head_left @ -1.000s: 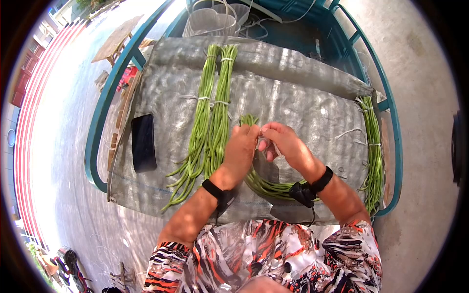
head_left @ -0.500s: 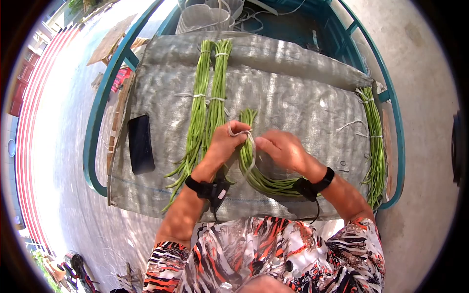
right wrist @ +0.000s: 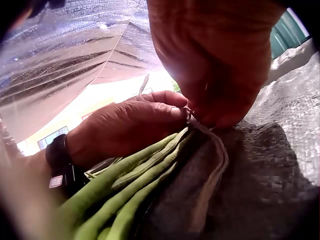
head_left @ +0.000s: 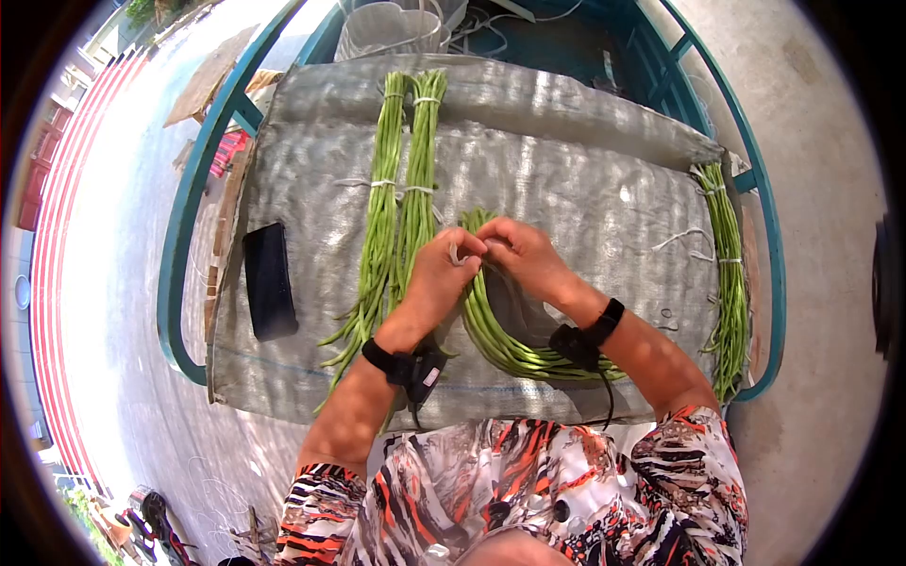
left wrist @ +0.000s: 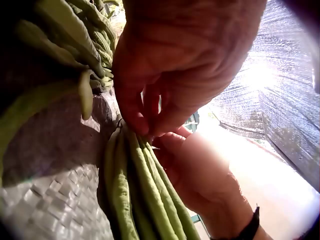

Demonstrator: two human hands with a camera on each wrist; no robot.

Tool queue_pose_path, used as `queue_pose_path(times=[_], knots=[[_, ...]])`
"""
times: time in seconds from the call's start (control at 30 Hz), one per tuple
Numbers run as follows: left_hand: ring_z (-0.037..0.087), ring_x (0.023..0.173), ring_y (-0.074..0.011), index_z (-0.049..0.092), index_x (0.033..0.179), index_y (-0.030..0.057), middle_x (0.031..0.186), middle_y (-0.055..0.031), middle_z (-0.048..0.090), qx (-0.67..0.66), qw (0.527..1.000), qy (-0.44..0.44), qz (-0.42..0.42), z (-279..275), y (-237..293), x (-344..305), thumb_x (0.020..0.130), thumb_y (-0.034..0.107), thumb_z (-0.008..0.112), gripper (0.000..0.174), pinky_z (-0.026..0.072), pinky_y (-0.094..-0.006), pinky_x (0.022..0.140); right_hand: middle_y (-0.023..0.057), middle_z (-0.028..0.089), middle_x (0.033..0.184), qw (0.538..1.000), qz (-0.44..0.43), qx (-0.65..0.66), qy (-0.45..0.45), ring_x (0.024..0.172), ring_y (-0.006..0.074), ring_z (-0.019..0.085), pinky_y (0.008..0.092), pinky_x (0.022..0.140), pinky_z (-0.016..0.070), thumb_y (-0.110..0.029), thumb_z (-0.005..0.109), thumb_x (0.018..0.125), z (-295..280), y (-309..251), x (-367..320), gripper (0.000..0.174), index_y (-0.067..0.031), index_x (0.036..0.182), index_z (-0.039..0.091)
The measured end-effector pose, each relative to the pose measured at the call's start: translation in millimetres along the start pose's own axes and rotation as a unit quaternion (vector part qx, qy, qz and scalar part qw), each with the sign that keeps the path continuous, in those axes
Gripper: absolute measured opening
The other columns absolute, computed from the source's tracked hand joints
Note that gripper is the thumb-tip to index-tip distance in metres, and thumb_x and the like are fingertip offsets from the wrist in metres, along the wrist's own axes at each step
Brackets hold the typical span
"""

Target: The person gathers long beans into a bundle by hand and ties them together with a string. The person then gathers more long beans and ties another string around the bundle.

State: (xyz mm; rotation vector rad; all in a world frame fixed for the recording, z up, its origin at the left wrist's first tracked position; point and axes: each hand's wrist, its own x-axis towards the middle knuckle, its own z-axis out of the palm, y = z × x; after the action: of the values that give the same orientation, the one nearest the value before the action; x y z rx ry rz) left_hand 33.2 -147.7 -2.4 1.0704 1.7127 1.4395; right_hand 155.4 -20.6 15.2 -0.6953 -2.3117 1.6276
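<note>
A loose bundle of long green beans [head_left: 491, 330] lies curved on the grey woven sack [head_left: 585, 198]. Both hands meet over its upper end. My left hand [head_left: 462, 255] pinches a thin white string [head_left: 455, 253] looped round the beans, fingertips pressed together in the left wrist view [left wrist: 145, 125]. My right hand [head_left: 500, 247] pinches the same string from the other side, its fingertips touching the left ones [right wrist: 200, 117]. The beans [right wrist: 125, 190] run out below the two hands. The string where it meets the beans is hidden by the fingers.
Two tied bean bundles [head_left: 401, 189] lie side by side left of the hands, and another one [head_left: 727, 274] along the sack's right edge. A black phone [head_left: 269, 280] rests at the left. Loose strings [head_left: 675, 241] lie at the right. The teal cart rail [head_left: 193, 217] frames the sack, with white baskets [head_left: 387, 24] beyond.
Half a second ago the hands were apart with the string loop drawn open round the bundle. The right hand has moved up and left to meet the left hand.
</note>
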Motion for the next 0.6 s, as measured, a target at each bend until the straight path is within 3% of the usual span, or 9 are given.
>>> queue_pose_path(times=[0.03,0.07,0.17,0.27,0.37,0.47,0.6], knots=[[0.056,0.079,-0.0118,0.062,0.093,0.0035,0.085,-0.0008,0.061,0.077,0.995,0.019,0.054,1.2,2.1,0.7,0.081,0.0,0.065,0.013,0.0465,-0.0261,0.071,0.0088,0.067,0.087,1.0,0.0,-0.001,0.0,0.078,0.0175,0.063,0.0314,0.071,0.0492,-0.011,0.057,0.088,1.0,1.4,1.2,0.016,-0.0039,0.101,0.063],[0.056,0.081,-0.021,0.061,0.091,0.0045,0.085,-0.0062,0.059,0.148,0.979,0.045,0.135,1.0,5.1,0.3,0.075,-0.003,0.065,0.018,0.0463,-0.0315,0.072,0.0084,0.067,0.087,1.0,-0.001,-0.001,-0.001,0.078,0.0167,0.063,0.0313,0.07,0.0493,-0.01,0.057,0.088,1.2,2.4,2.1,0.016,-0.004,0.102,0.063],[0.053,0.082,-0.0291,0.059,0.088,0.0042,0.083,-0.0109,0.055,0.21,0.955,0.024,0.21,-3.5,17.2,3.9,0.073,-0.005,0.063,0.018,0.045,-0.0357,0.071,0.0057,0.067,0.084,0.998,0.047,0.018,-0.041,0.075,0.0134,0.062,0.0296,0.069,0.0493,-0.01,0.057,0.087,-3.7,-3.2,4.5,0.019,-0.0051,0.104,0.064],[0.052,0.08,-0.032,0.055,0.086,0.0038,0.08,-0.0131,0.051,0.261,0.935,0.018,0.241,0.2,17.0,5.9,0.072,-0.006,0.063,0.019,0.0436,-0.0378,0.067,0.005,0.065,0.079,0.998,0.006,0.034,-0.057,0.073,0.0108,0.061,0.0271,0.067,0.049,-0.009,0.059,0.087,-3.0,21.4,9.5,0.02,-0.0042,0.105,0.064],[0.052,0.078,-0.0325,0.053,0.086,0.0048,0.078,-0.0125,0.05,0.253,0.944,0.048,0.206,1.3,14.3,4.6,0.075,-0.004,0.064,0.018,0.043,-0.0384,0.065,0.0054,0.064,0.077,0.989,0.047,0.112,-0.088,0.071,0.0096,0.059,0.0253,0.066,0.0484,-0.006,0.058,0.086,-7.1,14.2,10.4,0.017,-0.0016,0.101,0.064],[0.053,0.075,-0.0333,0.053,0.085,0.0055,0.079,-0.0126,0.051,0.241,0.953,0.099,0.155,1.9,14.2,2.5,0.078,-0.001,0.065,0.015,0.0431,-0.0393,0.063,0.0066,0.064,0.075,0.99,0.062,0.102,-0.075,0.07,0.0095,0.06,0.0253,0.065,0.0486,-0.006,0.06,0.084,-6.5,8.6,7.4,0.012,0.0002,0.094,0.062],[0.054,0.072,-0.0341,0.052,0.085,0.0056,0.08,-0.0133,0.052,0.294,0.946,0.071,0.119,3.1,13.2,-3.3,0.083,0.008,0.066,0.014,0.0433,-0.0402,0.062,0.0078,0.063,0.077,1.0,0.013,0.008,0.002,0.07,0.0168,0.062,0.0301,0.063,0.0493,-0.01,0.061,0.083,-2.2,2.7,1.1,0.01,-0.0023,0.089,0.057]])
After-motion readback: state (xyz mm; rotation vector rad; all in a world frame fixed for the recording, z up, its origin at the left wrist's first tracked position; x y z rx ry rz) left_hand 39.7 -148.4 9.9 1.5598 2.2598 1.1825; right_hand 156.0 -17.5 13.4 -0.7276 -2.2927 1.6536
